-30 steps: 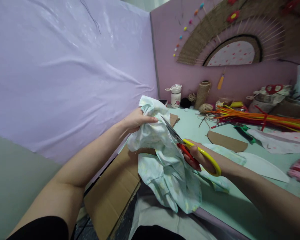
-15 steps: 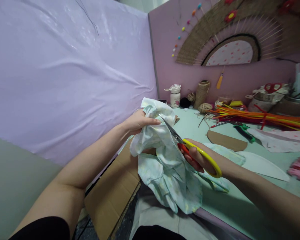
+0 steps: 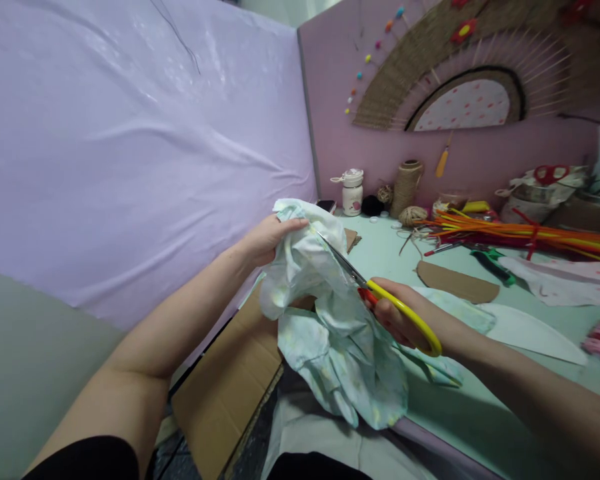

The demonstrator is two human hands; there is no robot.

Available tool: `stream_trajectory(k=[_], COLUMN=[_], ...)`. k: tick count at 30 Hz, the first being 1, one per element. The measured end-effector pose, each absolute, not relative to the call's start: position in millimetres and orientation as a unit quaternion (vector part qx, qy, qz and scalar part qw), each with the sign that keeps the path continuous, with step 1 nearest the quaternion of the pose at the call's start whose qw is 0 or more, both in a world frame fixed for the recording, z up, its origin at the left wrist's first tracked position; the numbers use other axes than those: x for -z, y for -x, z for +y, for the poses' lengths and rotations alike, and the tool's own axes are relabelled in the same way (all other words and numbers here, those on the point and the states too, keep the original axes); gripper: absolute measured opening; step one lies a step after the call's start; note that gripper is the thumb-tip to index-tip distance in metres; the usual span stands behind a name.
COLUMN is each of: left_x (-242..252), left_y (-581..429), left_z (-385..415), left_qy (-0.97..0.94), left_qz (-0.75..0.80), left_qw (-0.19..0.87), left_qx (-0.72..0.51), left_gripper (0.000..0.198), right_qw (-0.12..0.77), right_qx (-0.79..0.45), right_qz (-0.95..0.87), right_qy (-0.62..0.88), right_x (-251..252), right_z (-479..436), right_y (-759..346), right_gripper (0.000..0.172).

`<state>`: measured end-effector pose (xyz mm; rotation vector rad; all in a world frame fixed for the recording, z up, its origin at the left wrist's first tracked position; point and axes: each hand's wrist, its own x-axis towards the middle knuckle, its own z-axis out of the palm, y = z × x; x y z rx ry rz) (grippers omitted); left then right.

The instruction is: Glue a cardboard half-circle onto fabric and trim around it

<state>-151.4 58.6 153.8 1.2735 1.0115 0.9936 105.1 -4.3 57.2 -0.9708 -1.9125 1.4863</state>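
Note:
My left hand point(image 3: 275, 235) is closed on the upper edge of a pale green and white patterned fabric point(image 3: 340, 347), thumb on top. The fabric hangs in loose folds over the table's near edge and my lap. In my right hand point(image 3: 395, 312) is a pair of scissors point(image 3: 405, 313) with yellow and red handles. The blades point up and left against the fabric, their tips just below my left thumb. How far the blades are apart is hard to see.
A brown cardboard sheet point(image 3: 230, 380) leans at my left. On the table point(image 3: 380, 250) lie a cardboard half-round point(image 3: 455, 281), a white curved piece point(image 3: 535, 333), green-handled pliers point(image 3: 493, 265) and orange pipe cleaners point(image 3: 510, 230). Behind stand a white bottle point(image 3: 352, 195) and a twine spool point(image 3: 406, 188).
My left hand has shifted a little up and left with the fabric's top edge. The scissors stay in my right hand, with their tips slightly farther left.

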Motion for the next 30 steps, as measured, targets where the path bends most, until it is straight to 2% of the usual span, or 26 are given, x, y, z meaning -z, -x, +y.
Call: stream_trajectory(k=[6,10,21,30], left_x=[-157.2,-159.1,-157.7,-150.1], left_y=[153.1,151.3,141.6,127.0], left_z=[55.1,53.4,42.6,31.5], left_qy=[-0.545,-0.544,-0.596,-0.582], left_qz=[0.434,0.432,0.426,0.423], left_qw=[0.589,0.583,0.574,0.588], left_qx=[-0.409,-0.421,-0.365,-0.370], left_gripper=[0.036,0.036,0.052,0.056], right_qw=[0.267,0.247,0.274,0.287], right_qx=[-0.575,-0.584,-0.552,-0.538], right_qz=[-0.722,-0.725,-0.746,-0.759], right_qy=[0.279,0.270,0.251,0.227], right_x=[-59.7,-62.0,-63.2,-57.2], right_z=[-6.8,-8.5,-9.2,-8.8], right_y=[-105.4,-105.3,-104.5,-105.4], right_gripper=[0.082,0.082,0.078,0.074])
